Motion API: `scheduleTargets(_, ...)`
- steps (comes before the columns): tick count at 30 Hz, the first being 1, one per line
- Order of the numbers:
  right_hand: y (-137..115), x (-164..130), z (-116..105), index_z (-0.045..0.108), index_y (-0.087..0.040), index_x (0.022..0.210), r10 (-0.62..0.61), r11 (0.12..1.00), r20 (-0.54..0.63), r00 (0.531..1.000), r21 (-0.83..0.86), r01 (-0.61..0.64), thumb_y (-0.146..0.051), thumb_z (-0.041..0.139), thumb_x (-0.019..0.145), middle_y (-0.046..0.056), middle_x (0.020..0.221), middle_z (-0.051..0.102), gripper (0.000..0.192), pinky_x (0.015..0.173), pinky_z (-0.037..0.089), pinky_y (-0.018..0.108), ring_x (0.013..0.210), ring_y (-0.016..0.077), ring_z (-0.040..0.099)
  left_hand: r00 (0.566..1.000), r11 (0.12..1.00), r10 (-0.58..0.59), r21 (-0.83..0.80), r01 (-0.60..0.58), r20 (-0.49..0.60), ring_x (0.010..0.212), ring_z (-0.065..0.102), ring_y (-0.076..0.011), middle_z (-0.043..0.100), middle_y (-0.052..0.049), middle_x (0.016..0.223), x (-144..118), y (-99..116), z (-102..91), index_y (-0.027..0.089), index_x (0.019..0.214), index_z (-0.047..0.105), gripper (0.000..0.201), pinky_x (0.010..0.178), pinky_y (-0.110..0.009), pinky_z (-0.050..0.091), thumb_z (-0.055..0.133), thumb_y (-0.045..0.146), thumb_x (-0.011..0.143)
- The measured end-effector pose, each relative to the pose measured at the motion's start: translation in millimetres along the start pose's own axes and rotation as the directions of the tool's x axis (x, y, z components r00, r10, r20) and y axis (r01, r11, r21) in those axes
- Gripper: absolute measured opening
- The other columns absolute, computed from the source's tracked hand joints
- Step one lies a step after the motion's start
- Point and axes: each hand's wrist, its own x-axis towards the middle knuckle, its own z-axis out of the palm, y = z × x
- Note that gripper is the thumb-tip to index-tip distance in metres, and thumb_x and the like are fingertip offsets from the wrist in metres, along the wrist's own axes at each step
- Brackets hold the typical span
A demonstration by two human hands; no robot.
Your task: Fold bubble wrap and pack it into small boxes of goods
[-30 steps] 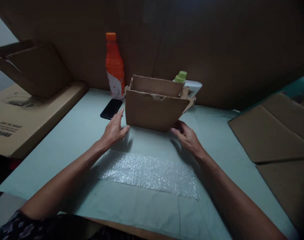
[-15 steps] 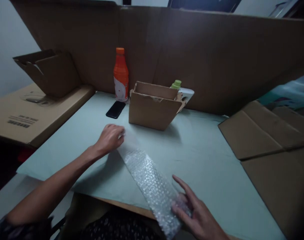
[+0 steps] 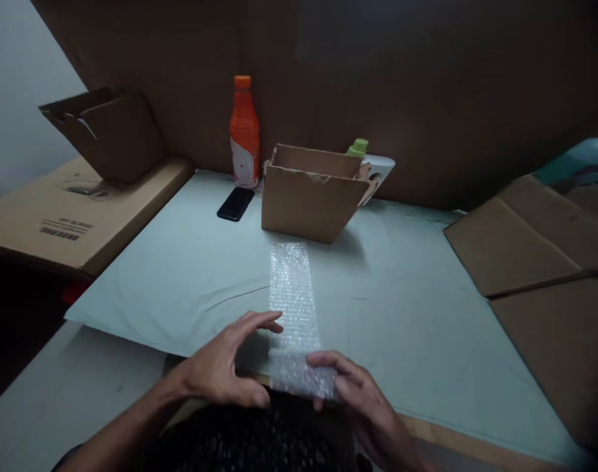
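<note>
Bubble wrap strip (image 3: 293, 295): my right hand (image 3: 362, 400) pinches near end, left hand (image 3: 225, 367) spread beside (light film); I expect slipping, skewing.

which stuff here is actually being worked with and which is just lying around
In hand:
- bubble wrap strip, near end held by the right hand
- left hand, fingertips at the strip's left edge

Lying about:
- open cardboard box
- orange bottle
- black phone
- green-capped bottle behind the box
- flattened cardboard on the right

Both hands low, close together, L (image 3: 220, 370) & R (image 3: 362, 400) fingers spread.
</note>
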Motion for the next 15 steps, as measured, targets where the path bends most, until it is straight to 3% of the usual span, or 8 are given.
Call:
scheduleTargets(2, -8.4, 17.3, 1.8, 0.058, -0.023, 0.131, -0.004, 0.996, -0.013, 1.000, 0.089, 0.005, -0.063, 0.057, 0.088, 0.011, 0.096, 0.072, 0.059, 0.070, 0.056, 0.036, 0.077, 0.0218, 0.068, 0.990, 0.996, -0.077, 0.036, 0.082, -0.122, 0.107, 0.064, -0.0245, 0.068, -0.007, 0.117, -2.7, -4.3, 17.3, 0.028, 0.148, 0.042, 0.069, 0.098, -0.044, 0.050, 0.067, 0.034, 0.084)
scheduleTargets(4, -12.6, 28.5, 0.4, 0.038, -0.024, 0.149, -0.032, 0.998, -0.077, 0.997, 0.055, 0.036, -0.060, 0.051, 0.094, 0.013, 0.104, 0.071, 0.067, 0.061, 0.054, 0.033, 0.074, 0.0208, 0.067, 0.961, 0.978, -0.135, 0.120, 0.168, -0.240, 0.089, 0.064, -0.0210, 0.069, -0.005, 0.098, 11.6, -16.0, 31.8, 0.025, 0.145, 0.045, 0.059, 0.089, -0.041, 0.052, 0.058, 0.022, 0.087)
scheduleTargets(6, -13.5, 31.6, -5.3, 0.027, -0.028, 0.154, -0.136, 0.984, -0.160, 0.978, -0.136, 0.114, -0.051, 0.049, 0.098, 0.009, 0.098, 0.071, 0.065, 0.056, 0.053, 0.031, 0.066, 0.0179, 0.065, 0.947, 0.952, -0.144, 0.221, 0.211, -0.286, 0.081, 0.061, -0.0206, 0.067, -0.004, 0.090, 30.4, -30.6, 39.0, 0.021, 0.146, 0.043, 0.062, 0.083, -0.040, 0.052, 0.056, 0.018, 0.085)
scheduleTargets(7, -13.2, 30.8, -9.1, 0.032, -0.029, 0.152, -0.225, 0.942, -0.176, 0.958, -0.291, 0.168, -0.046, 0.051, 0.099, 0.007, 0.095, 0.070, 0.059, 0.059, 0.055, 0.032, 0.066, 0.0170, 0.064, 0.948, 0.938, -0.130, 0.272, 0.213, -0.291, 0.081, 0.060, -0.0210, 0.067, -0.003, 0.089, 38.2, -37.4, 40.2, 0.020, 0.148, 0.040, 0.067, 0.083, -0.041, 0.052, 0.058, 0.018, 0.084)
scheduleTargets(9, -11.5, 28.3, -16.1, 0.050, -0.029, 0.141, -0.429, 0.730, -0.090, 0.899, -0.620, 0.287, -0.034, 0.057, 0.097, 0.007, 0.098, 0.071, 0.045, 0.073, 0.058, 0.037, 0.079, 0.0197, 0.068, 0.953, 0.913, -0.089, 0.358, 0.195, -0.291, 0.083, 0.060, -0.0214, 0.067, -0.003, 0.090, 48.2, -47.4, 40.0, 0.020, 0.151, 0.035, 0.073, 0.084, -0.041, 0.050, 0.060, 0.017, 0.083)
scheduleTargets(11, -8.5, 29.0, -19.7, 0.061, -0.027, 0.130, -0.553, 0.420, 0.092, 0.828, -0.827, 0.373, -0.027, 0.062, 0.092, 0.011, 0.115, 0.070, 0.038, 0.088, 0.056, 0.047, 0.103, 0.0266, 0.067, 0.956, 0.888, -0.046, 0.427, 0.172, -0.289, 0.084, 0.059, -0.0217, 0.067, -0.002, 0.090, 51.2, -52.2, 38.9, 0.022, 0.152, 0.033, 0.074, 0.085, -0.041, 0.049, 0.059, 0.016, 0.084)
scheduleTargets(13, -4.9, 34.5, -19.9, 0.063, -0.024, 0.127, -0.560, 0.181, 0.251, 0.790, -0.893, 0.412, -0.022, 0.063, 0.089, 0.015, 0.132, 0.064, 0.038, 0.095, 0.053, 0.054, 0.119, 0.0322, 0.061, 0.959, 0.856, -0.017, 0.492, 0.161, -0.285, 0.084, 0.059, -0.0226, 0.067, -0.003, 0.088, 48.9, -51.5, 38.1, 0.022, 0.152, 0.033, 0.072, 0.085, -0.042, 0.048, 0.059, 0.015, 0.085)
scheduleTargets(15, -2.3, 42.2, -18.4, 0.065, -0.022, 0.123, -0.536, 0.054, 0.339, 0.774, -0.900, 0.432, -0.016, 0.059, 0.090, 0.015, 0.135, 0.063, 0.033, 0.094, 0.053, 0.055, 0.122, 0.0330, 0.059, 0.954, 0.829, 0.011, 0.537, 0.158, -0.298, 0.084, 0.058, -0.0240, 0.067, -0.004, 0.087, 42.1, -45.7, 37.8, 0.021, 0.149, 0.038, 0.066, 0.083, -0.043, 0.048, 0.057, 0.016, 0.086)
